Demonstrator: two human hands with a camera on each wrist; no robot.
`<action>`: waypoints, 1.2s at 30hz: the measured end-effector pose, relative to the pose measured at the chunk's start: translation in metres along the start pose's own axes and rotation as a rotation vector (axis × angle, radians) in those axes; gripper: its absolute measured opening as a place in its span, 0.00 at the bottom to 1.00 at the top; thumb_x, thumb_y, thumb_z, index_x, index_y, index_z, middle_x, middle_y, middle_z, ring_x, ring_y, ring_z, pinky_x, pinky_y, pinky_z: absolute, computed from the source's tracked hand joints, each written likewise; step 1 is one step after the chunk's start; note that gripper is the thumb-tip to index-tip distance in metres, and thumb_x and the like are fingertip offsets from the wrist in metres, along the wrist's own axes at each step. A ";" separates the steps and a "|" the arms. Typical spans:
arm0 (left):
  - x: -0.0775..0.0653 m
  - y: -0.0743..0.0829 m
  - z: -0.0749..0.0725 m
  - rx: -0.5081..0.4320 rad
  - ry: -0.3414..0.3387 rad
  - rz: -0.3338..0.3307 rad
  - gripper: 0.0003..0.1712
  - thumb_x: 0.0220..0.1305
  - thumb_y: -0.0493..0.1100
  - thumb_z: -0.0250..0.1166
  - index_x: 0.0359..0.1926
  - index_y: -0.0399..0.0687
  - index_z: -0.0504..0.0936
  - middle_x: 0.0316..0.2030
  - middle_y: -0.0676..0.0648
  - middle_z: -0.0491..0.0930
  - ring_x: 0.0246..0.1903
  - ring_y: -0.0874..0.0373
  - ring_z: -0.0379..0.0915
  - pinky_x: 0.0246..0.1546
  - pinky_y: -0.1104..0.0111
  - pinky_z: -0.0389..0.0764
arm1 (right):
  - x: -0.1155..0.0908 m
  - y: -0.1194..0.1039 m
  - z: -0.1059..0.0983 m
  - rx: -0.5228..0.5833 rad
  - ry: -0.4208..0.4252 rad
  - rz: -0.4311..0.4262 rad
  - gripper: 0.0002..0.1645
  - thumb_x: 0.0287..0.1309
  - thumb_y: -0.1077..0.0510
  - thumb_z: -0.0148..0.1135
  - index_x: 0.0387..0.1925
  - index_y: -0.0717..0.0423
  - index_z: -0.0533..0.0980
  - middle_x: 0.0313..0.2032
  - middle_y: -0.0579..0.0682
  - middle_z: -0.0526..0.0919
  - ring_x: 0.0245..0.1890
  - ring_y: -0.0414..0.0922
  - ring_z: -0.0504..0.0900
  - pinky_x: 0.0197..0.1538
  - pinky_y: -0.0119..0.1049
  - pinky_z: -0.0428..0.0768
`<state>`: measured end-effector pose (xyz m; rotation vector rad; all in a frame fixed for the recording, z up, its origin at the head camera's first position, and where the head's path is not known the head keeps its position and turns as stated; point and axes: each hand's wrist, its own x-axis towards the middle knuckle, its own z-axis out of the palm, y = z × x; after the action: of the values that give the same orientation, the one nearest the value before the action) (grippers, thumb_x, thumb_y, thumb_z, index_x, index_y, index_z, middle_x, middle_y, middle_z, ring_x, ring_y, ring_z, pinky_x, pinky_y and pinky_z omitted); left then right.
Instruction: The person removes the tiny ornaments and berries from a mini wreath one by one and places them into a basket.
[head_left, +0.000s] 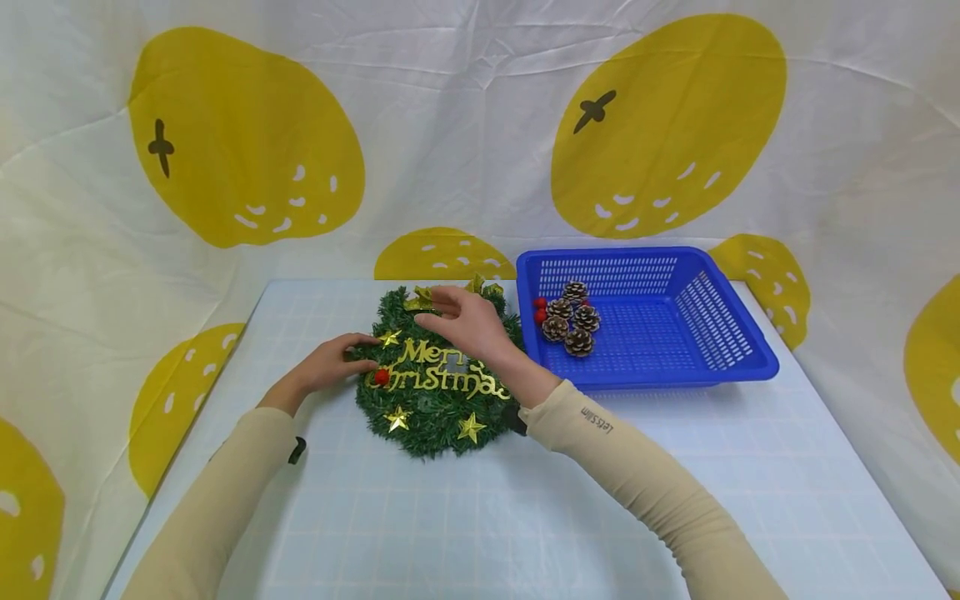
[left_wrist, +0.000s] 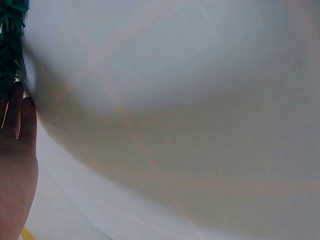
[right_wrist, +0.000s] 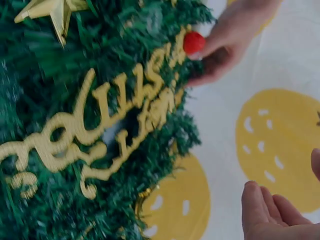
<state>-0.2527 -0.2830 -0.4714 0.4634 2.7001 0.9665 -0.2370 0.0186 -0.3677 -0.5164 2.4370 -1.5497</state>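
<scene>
A green tinsel wreath [head_left: 431, 437] lies on the table with gold "Merry Christmas" lettering [head_left: 437, 381] across it. Gold stars [head_left: 470, 427] sit on the greenery, a gold bow [head_left: 420, 298] at its far edge. One red ball [head_left: 382, 377] rests on the lettering's left end. My left hand [head_left: 327, 365] touches the wreath's left edge, thumb and fingers apart, the thumb beside that ball; in the left wrist view its visible fingers look straight. Above the wreath's far half hovers my right hand [head_left: 471, 325], its fingers [right_wrist: 256, 205] and thumb apart with nothing visible between them.
A blue plastic basket [head_left: 660, 379] stands right of the wreath, close to its edge. Inside, at its left end, are several pine cones [head_left: 579, 342] and a few red balls [head_left: 540, 317]. The pale checked table [head_left: 420, 533] meets a fruit-printed cloth [head_left: 450, 125] behind.
</scene>
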 end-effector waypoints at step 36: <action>0.000 -0.002 0.001 0.003 0.009 -0.005 0.33 0.66 0.56 0.64 0.66 0.46 0.72 0.67 0.38 0.66 0.64 0.37 0.62 0.60 0.43 0.68 | 0.002 0.033 0.088 -0.162 -0.125 -0.068 0.34 0.64 0.44 0.63 0.67 0.53 0.70 0.61 0.50 0.77 0.58 0.46 0.78 0.55 0.37 0.78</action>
<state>-0.2523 -0.2839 -0.4731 0.4544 2.7092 0.9662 -0.2133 -0.0423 -0.4354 -0.7106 2.4839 -1.3076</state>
